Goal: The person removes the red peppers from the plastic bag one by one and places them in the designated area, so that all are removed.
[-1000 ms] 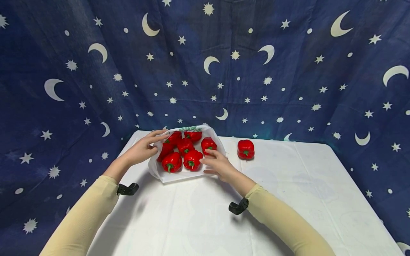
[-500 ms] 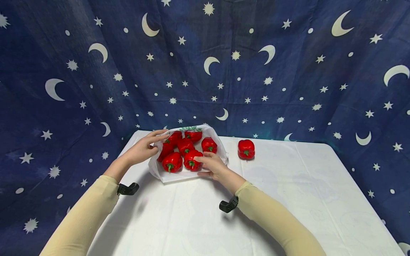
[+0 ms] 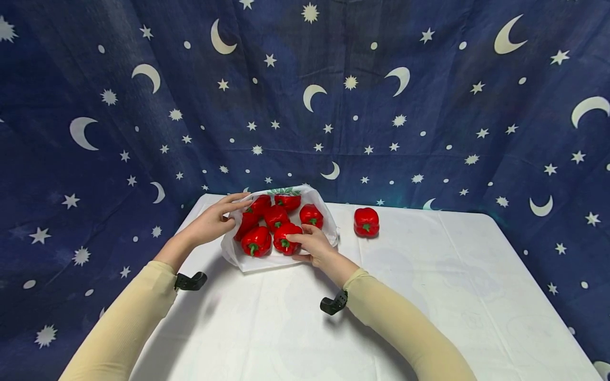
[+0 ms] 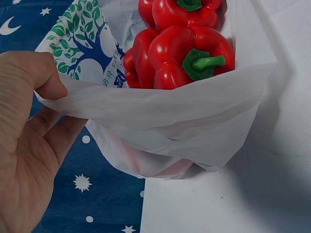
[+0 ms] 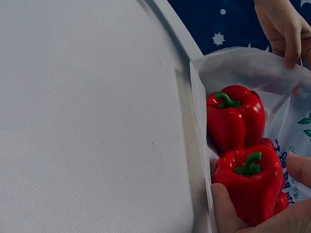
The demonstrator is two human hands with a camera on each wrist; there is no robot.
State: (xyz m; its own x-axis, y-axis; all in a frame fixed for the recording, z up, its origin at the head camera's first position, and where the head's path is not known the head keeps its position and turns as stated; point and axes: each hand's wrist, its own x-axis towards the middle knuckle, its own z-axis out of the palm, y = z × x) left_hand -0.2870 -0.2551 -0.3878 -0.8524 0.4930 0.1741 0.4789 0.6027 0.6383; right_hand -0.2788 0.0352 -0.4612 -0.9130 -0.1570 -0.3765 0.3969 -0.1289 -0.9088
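Several red bell peppers with green stems lie in a white bag, whose mouth faces me. My left hand pinches the bag's rim at the left; in the left wrist view the rim runs between thumb and fingers. My right hand reaches into the bag's mouth from the right. Its digits lie on either side of the front right bell pepper, curled round it. The pepper's lower end is hidden behind the hand in the right wrist view.
One more red bell pepper stands outside the bag, to its right, on the white table. A dark blue curtain with moons and stars hangs along the back and sides. The bag carries a green and blue tree print.
My right hand has moved left and slightly down, from beside the right-hand pepper to the front right one, its digits coming round it. My left hand has stayed on the rim.
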